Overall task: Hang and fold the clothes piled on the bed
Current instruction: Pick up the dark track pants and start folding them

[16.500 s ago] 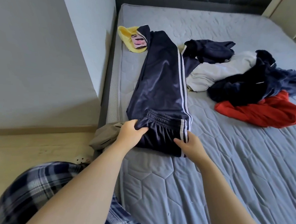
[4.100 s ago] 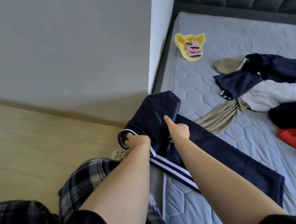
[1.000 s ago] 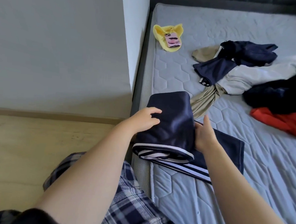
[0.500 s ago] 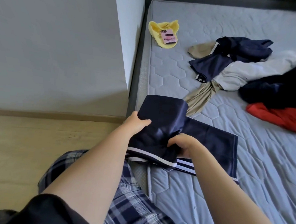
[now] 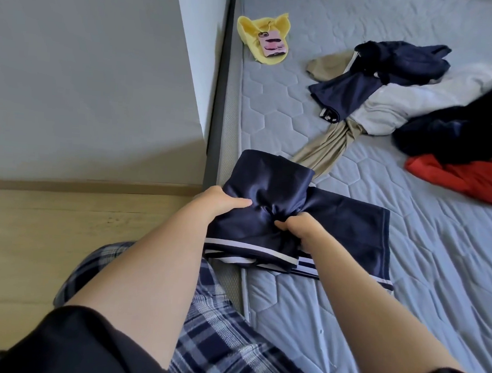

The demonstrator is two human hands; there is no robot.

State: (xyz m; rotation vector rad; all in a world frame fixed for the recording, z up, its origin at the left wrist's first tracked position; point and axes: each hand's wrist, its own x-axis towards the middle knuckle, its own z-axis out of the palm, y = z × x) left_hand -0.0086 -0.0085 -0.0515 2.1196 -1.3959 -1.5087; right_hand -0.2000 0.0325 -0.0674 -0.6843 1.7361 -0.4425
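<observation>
Navy track pants [image 5: 270, 185] with white side stripes lie partly folded at the left edge of the grey mattress [image 5: 407, 268]. My left hand [image 5: 219, 200] grips the folded bundle at its left side. My right hand [image 5: 298, 228] pinches the bunched fabric in the middle of the bundle. An unfolded flat part of the pants stretches to the right under the bundle. The remaining clothes pile [image 5: 433, 111] lies at the far right: navy, white, beige, black and red garments.
A yellow garment [image 5: 250, 31] with a pink phone [image 5: 272, 43] on it lies near the mattress's upper left. A grey wall block [image 5: 101, 76] stands left of the bed, wooden floor [image 5: 48, 240] below it. My plaid-trousered leg [image 5: 223, 343] is against the bed edge.
The spread pants have been folded into a bundle. In the last second my right hand moved from the bundle's right side to its middle and closed on the fabric, bunching it.
</observation>
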